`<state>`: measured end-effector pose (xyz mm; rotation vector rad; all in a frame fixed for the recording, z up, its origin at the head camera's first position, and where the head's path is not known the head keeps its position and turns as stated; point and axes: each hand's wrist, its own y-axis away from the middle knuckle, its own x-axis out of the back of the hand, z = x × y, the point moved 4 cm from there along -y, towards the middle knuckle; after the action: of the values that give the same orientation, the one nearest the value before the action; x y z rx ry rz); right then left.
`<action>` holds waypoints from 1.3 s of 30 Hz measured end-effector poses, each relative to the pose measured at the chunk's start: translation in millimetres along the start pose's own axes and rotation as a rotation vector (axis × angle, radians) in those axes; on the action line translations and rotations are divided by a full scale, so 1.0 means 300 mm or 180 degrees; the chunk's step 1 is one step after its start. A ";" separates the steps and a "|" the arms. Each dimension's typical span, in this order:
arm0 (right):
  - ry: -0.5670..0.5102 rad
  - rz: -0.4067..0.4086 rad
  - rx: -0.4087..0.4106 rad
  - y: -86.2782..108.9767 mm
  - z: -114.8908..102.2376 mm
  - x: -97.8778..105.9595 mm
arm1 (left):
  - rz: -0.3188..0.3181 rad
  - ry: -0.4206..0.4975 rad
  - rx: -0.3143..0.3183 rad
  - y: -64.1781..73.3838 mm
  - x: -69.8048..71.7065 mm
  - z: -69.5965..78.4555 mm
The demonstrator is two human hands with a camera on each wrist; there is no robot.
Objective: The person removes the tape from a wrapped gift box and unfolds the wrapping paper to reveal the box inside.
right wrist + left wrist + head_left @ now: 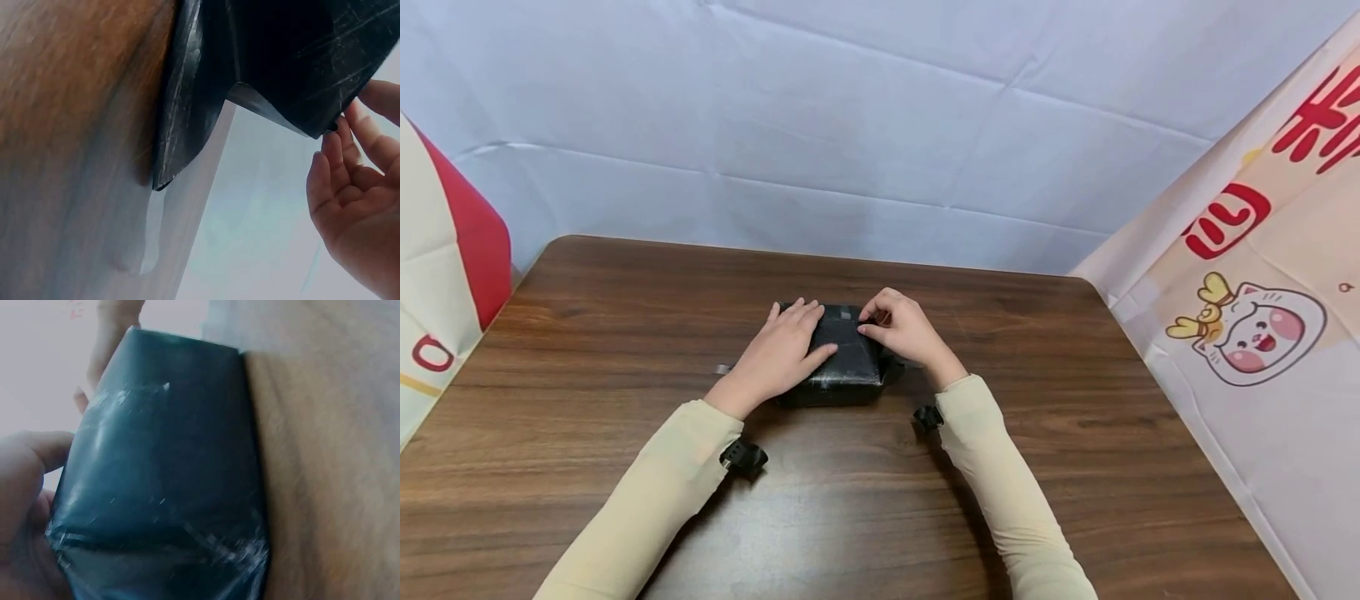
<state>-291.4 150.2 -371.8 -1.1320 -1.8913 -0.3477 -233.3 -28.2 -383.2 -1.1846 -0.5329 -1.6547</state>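
Note:
A package in glossy black plastic wrapping (846,367) lies on the table in the head view. My left hand (778,352) rests on its top left part, fingers extended and thumb spread. At the right end, my right hand (904,327) pinches the wrapping's upper edge between thumb and fingers. The right wrist view shows the loose end of the black plastic (287,56) gaping, with the fingers of the right hand (359,181) at its corner. Creased, shiny plastic (162,462) fills the left wrist view, the left hand (28,487) along one side.
The brown wooden table (1075,400) extends on all sides of the package. A pale translucent strip (152,231) runs from the wrapping's lower corner. Behind the table hangs a white cloth (850,125); a printed banner (1262,317) hangs at the right.

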 end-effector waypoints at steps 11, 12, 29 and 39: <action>-0.0042 -0.0106 0.0162 0.013 -0.021 0.009 | 0.0123 -0.0131 -0.0166 0.015 0.019 0.021; -0.0029 -0.0134 0.0145 0.014 -0.021 0.007 | 0.0143 -0.0157 -0.0176 0.016 0.018 0.023; 0.0298 -0.0118 0.0755 0.082 -0.079 -0.015 | 0.0553 -0.0636 -0.0485 0.100 0.016 0.073; -0.0022 -0.0653 0.1605 0.303 -0.238 0.018 | 0.0424 -0.0786 -0.1153 0.330 0.077 0.215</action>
<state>-179.6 159.3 -343.4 -0.6062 -1.9560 0.0283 -116.6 -29.0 -353.7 -1.6676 -0.3017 -1.5387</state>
